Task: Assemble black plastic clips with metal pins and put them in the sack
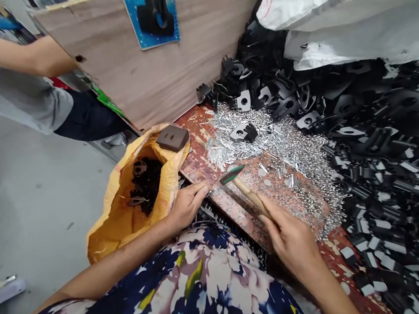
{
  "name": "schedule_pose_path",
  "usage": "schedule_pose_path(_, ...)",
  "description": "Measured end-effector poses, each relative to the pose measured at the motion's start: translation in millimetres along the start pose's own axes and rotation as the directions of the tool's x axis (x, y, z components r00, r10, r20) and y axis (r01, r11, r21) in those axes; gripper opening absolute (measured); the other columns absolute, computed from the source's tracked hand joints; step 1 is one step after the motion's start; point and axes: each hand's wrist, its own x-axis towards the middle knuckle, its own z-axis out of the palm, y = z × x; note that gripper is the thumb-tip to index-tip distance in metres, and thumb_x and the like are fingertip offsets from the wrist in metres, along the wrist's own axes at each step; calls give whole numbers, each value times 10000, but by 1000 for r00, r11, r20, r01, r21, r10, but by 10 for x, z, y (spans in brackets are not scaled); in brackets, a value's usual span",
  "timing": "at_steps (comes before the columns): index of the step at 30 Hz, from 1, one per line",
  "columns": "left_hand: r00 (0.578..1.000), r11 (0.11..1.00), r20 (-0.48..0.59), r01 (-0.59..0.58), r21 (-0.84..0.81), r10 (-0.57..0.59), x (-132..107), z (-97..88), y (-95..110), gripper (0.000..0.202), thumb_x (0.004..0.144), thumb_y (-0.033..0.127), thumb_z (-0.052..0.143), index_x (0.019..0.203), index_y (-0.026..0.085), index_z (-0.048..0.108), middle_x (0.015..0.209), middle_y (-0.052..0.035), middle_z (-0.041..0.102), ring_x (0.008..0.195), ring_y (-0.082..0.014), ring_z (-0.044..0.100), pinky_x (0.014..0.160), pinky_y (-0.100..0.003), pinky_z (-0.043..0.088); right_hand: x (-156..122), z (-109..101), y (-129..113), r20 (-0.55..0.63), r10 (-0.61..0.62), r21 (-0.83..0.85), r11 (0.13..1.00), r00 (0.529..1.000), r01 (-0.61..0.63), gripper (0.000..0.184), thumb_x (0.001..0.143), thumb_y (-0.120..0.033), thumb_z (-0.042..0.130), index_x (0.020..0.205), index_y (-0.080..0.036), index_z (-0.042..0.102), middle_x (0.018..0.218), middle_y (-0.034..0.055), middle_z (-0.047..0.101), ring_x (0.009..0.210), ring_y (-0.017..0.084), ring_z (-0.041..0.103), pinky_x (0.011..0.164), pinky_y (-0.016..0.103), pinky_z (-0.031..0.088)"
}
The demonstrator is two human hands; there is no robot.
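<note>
My right hand (291,235) grips a small hammer (245,188) by its wooden handle. The hammer's green-edged head hovers or rests just above the worn reddish work surface (235,199); which of the two I cannot tell. Close to the hammer head, at the near edge of that surface, my left hand (189,205) pinches its thumb and fingers together. A tiny shiny bit shows at the fingertips, too small to name. Beyond the hammer spreads a heap of short silver metal pins (278,139), with one black plastic clip part (244,131) lying on it.
A yellow sack (113,217) holding black parts hangs open at the left, with a dark brown block (173,138) at its rim. Black plastic parts (389,161) pile up at the right beneath a white sack (342,31). A wooden board (191,45) separates me from another person (22,87).
</note>
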Motion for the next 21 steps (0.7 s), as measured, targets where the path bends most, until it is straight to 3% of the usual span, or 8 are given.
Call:
schedule_pose_path(1,1000,1000,-6,-3,-1,3,6,1,-17,384,1003,451,423,765,205,597,731,2,577,731,-182,533,706,-282,425,-14,-15,-41,-72,-23,17,1000,997,25,560,1020,-195,505,1558,-323,415,1153,60,748,859,197,735,697,320,572)
schedule_pose_path(3,1000,1000,-19,-17,-8,16,9,-2,-42,405,1021,442,389,722,213,536,684,18,501,677,-169,484,661,-281,389,-36,14,-100,-162,-63,14,998,985,66,636,1005,-160,529,1596,-328,368,1044,51,749,760,178,710,639,301,560)
schedule_pose_path(7,998,999,-45,-38,-12,38,6,6,-51,406,1037,414,360,680,230,425,661,34,416,644,-159,430,630,-290,341,-28,181,-123,-44,-135,-119,985,990,128,578,1021,-168,473,1582,-294,413,738,9,651,539,151,588,478,277,469)
schedule_pose_path(9,998,999,-46,-43,-16,42,5,9,-53,402,1039,414,359,688,230,428,666,34,425,644,-159,433,633,-291,344,-22,206,-114,-10,-118,-132,984,993,115,566,1032,-186,460,1586,-281,404,753,17,648,560,154,601,494,280,488)
schedule_pose_path(13,998,999,-41,-41,-22,40,1,3,-81,393,1041,418,358,711,226,451,686,30,454,654,-159,451,648,-293,352,-51,150,-129,-95,-89,-58,995,992,83,628,1020,-172,506,1614,-290,338,833,39,687,579,143,610,541,281,523)
schedule_pose_path(18,998,999,-35,-43,-16,42,25,12,-60,396,1032,418,376,681,236,402,661,34,423,638,-159,426,630,-292,347,-60,240,-128,94,-43,-8,999,995,44,544,1043,-187,413,1579,-283,401,884,53,718,651,171,655,586,311,553)
schedule_pose_path(21,998,998,20,-59,-28,60,64,-75,15,396,1021,419,401,687,224,489,645,26,488,626,-166,480,628,-290,387,-35,310,-28,146,22,15,1000,989,-24,490,1052,-221,408,1539,-246,453,974,69,722,746,182,674,659,323,568)
